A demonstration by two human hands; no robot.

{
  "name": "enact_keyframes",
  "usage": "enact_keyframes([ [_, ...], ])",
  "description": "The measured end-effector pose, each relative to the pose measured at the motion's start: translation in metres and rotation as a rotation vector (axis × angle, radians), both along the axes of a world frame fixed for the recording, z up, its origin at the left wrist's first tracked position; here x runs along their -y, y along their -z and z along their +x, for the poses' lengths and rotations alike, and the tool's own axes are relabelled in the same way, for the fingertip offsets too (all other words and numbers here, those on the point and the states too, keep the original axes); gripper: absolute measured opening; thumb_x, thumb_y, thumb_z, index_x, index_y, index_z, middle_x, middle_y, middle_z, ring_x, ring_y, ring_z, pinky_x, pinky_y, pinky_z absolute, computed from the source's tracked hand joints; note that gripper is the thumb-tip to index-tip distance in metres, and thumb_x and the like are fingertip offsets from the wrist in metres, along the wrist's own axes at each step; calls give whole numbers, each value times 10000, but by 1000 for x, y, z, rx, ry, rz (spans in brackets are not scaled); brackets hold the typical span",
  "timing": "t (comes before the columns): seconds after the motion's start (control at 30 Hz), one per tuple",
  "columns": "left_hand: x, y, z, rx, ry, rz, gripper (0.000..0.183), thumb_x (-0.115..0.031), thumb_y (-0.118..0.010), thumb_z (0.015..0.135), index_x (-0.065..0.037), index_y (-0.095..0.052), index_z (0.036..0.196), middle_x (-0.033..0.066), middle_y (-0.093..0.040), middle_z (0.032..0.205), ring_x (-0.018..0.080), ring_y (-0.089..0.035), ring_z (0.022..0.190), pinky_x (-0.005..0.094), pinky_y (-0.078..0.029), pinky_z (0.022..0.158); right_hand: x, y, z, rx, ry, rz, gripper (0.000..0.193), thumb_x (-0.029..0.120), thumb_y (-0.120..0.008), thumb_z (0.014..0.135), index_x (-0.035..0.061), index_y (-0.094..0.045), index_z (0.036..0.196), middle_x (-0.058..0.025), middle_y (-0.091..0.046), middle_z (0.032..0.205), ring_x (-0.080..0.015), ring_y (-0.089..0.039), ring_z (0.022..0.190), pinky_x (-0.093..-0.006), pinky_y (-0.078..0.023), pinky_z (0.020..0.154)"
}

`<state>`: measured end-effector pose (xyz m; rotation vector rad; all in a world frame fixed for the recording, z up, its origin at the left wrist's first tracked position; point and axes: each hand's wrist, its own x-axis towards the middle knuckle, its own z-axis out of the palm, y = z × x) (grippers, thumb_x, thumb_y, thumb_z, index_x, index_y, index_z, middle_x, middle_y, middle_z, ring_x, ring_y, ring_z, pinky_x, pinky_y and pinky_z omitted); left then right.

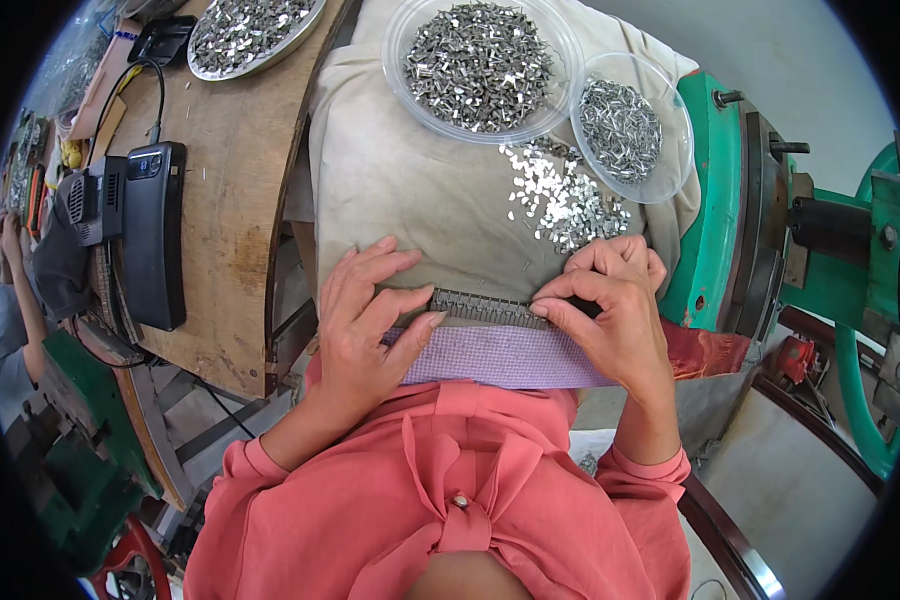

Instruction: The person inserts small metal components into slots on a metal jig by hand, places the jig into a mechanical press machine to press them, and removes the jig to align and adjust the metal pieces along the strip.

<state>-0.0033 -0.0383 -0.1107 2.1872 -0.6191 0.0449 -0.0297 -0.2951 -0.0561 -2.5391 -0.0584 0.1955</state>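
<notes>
A narrow metal strip (485, 307) lined with small metal pieces lies across the near edge of a beige cloth (420, 190), above a band of purple fabric (500, 358). My left hand (365, 315) rests flat on the strip's left end, thumb on the purple band. At the strip's right end my right hand (615, 300) has its fingers curled and its fingertips pinched on the strip. A loose heap of small shiny metal pieces (565, 195) lies on the cloth just beyond my right hand.
Two clear plastic bowls of metal pieces stand at the back: a large one (482, 65) and a smaller one (625, 125). A green machine (740, 210) stands on the right. A wooden bench (220, 200) at left carries a black device (155, 235) and a metal tray (255, 35).
</notes>
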Motion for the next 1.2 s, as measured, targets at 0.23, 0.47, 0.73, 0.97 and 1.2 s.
enact_keyframes([
  [0.23,0,1,-1,-9,-1,1,239,-132,-814,706,-87,-711,918,95,-638,1224,326,-567,1241,537,-377,1068,6,-1,-3,10,2,25,106,233,-812,738,155,-783,804,40,-601,860,-207,-479,974,-394,-258,954],
  [0.47,0,-1,0,-42,21,-13,266,-81,-802,711,-65,-706,959,134,-636,1245,367,-536,1277,524,-341,1102,9,-2,-4,-4,13,47,88,202,-808,739,153,-783,807,37,-604,858,-196,-486,974,-390,-260,972],
  [0.73,-1,-2,-1,-38,23,-16,265,-72,-793,704,-59,-705,954,134,-639,1238,375,-542,1265,521,-345,1097,20,-12,2,7,81,147,97,197,-803,756,127,-755,804,32,-625,879,-194,-507,946,-383,-294,949],
  [0.97,-2,0,-1,-53,12,5,269,-80,-791,702,-62,-704,956,133,-639,1234,371,-544,1262,527,-337,1105,19,-14,2,-25,-37,95,70,185,-792,749,144,-770,801,29,-617,880,-199,-510,971,-384,-295,938],
  [1.2,-1,-1,-1,-58,13,8,255,-94,-785,711,-62,-698,949,132,-636,1240,372,-525,1279,534,-327,1111,7,-6,-5,7,6,40,81,204,-800,734,150,-782,791,32,-598,859,-208,-493,970,-398,-282,910],
])
